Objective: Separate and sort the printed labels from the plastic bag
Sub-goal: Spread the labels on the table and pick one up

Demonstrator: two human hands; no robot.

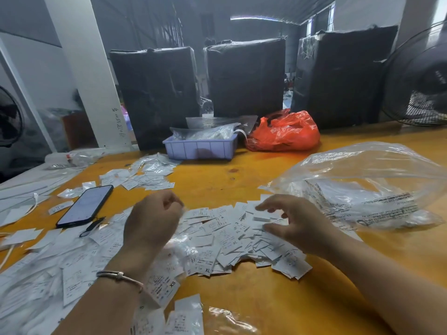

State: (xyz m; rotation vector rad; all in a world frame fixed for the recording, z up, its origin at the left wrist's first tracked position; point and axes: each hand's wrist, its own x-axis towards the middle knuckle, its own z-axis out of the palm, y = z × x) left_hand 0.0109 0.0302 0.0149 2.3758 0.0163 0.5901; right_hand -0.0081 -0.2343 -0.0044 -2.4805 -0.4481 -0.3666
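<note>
Hovering over a heap of printed labels (pixel 232 238) on the orange table (pixel 254 310), the left hand (pixel 154 218) has its fingers curled in (whether it pinches a label I cannot tell). The right hand (pixel 290 221) spreads loose, released fingers just above the heap. The clear plastic bag (pixel 367 184) lies right, beside the heap; a smartphone (pixel 85 206) lies left.
</note>
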